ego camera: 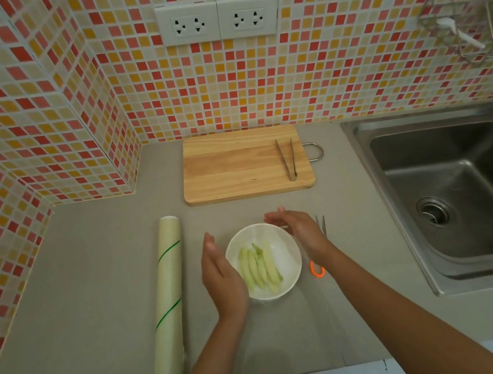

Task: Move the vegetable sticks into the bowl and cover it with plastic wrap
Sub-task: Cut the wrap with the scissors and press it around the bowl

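A white bowl [284, 245] stands on the grey counter and holds several pale green vegetable sticks [260, 266]. My left hand [221, 276] is flat and upright against the bowl's left side, fingers together and straight. My right hand [298, 230] curves around the bowl's far right rim with fingers extended. A thin clear sheet of plastic wrap [294, 325] seems to lie over the bowl and the counter in front of it; its edges are faint. The roll of plastic wrap [168, 304] lies to the left of the bowl.
A wooden cutting board [235, 166] with metal tongs [286, 158] sits behind the bowl. Scissors with an orange handle [317, 269] lie under my right wrist. A steel sink [461, 193] is at the right, and the counter's front edge is close to me.
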Motion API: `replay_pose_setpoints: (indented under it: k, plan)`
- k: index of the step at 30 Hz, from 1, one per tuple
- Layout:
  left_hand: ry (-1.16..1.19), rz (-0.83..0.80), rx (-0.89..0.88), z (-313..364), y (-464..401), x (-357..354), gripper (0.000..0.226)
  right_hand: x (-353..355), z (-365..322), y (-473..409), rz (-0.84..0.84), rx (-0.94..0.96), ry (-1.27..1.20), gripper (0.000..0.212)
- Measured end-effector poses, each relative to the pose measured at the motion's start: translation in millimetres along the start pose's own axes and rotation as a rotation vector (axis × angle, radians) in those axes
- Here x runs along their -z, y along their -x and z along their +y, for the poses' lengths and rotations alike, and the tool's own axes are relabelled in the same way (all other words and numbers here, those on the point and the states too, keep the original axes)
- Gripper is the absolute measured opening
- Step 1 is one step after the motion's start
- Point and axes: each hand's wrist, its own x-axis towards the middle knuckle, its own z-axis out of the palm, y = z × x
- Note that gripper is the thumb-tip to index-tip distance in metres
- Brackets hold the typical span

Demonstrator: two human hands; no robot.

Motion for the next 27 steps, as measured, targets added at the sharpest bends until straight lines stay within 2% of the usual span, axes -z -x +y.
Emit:
replay_pose_setpoints:
  k: [2,6,8,14,17,21,27]
  plan:
    - [0.003,-0.017,0.072,-6.7,19.3,-7.3,0.047,-3.3,-1.4,0.2,-0.097,-0.052,0.002,0.042]
    - [-0.094,-0.011,0.019,-7.6,9.9,-12.7,0.045,-6.0,3.8,-5.3,-0.188,-0.106,0.062,0.038]
    - [-0.13,-0.082,-0.018,-8.1,0.2,-10.2,0.045,-6.7,6.0,-6.0,-0.173,-0.141,0.072,0.034]
    - [-0.182,-0.293,-0.078,-11.9,-24.2,-2.5,0.041,-3.5,21.4,-8.3,-0.153,-0.133,0.04,0.046]
    - [-0.185,-0.421,-0.068,-9.6,-35.7,-0.1,0.041,-0.9,24.8,-9.1,-0.104,-0.097,-0.045,0.036]
    - [-0.201,-0.572,-0.065,-3.3,-43.7,1.7,0.041,-4.4,25.8,-3.9,-0.131,-0.108,-0.102,0.032]
    - [-0.254,-0.708,-0.083,0.2,-50.7,1.6,0.043,-1.1,21.4,0.0,-0.232,-0.195,-0.05,0.043]
